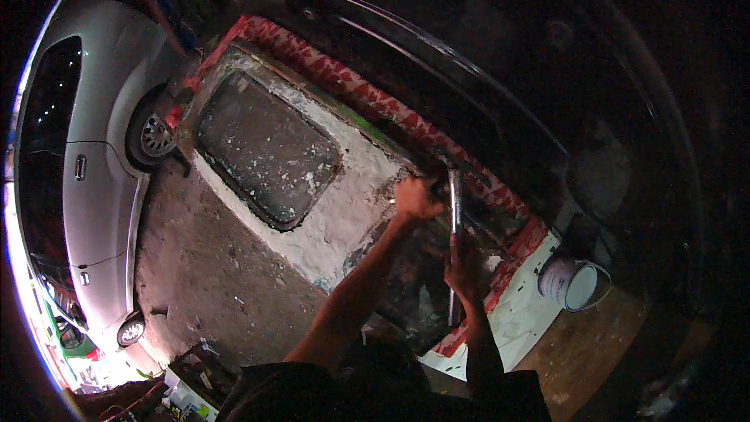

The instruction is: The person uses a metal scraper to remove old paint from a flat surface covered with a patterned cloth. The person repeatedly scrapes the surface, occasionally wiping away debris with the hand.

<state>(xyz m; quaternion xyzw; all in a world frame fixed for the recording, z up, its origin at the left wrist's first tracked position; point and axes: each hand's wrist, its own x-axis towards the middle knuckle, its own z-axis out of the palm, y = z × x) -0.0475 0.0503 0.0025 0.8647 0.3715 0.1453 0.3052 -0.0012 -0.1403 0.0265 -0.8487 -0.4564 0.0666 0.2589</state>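
Note:
A long metal bar or tool handle point(455, 205) stands out beside my hands, shiny in its upper part. My right hand point(462, 275) is closed around its lower part. Just left of the bar's upper end, my left hand point(417, 199) is curled at the edge of a vehicle panel point(351, 199) coated in pale, uneven filler. Whatever lies in its grip is hidden by the fingers and shadow. The panel has a rounded window opening point(269, 152) and rests over a red patterned cloth or sheet point(375, 99). Dark, worn metal shows below my hands.
A silver car point(102, 129) stands at the left. To the right, a white bucket point(568, 284) with a handle sits beside a white sheet point(521, 328). A dark vehicle body point(498, 88) runs along the upper right. At the lower left is a box of items point(193, 387).

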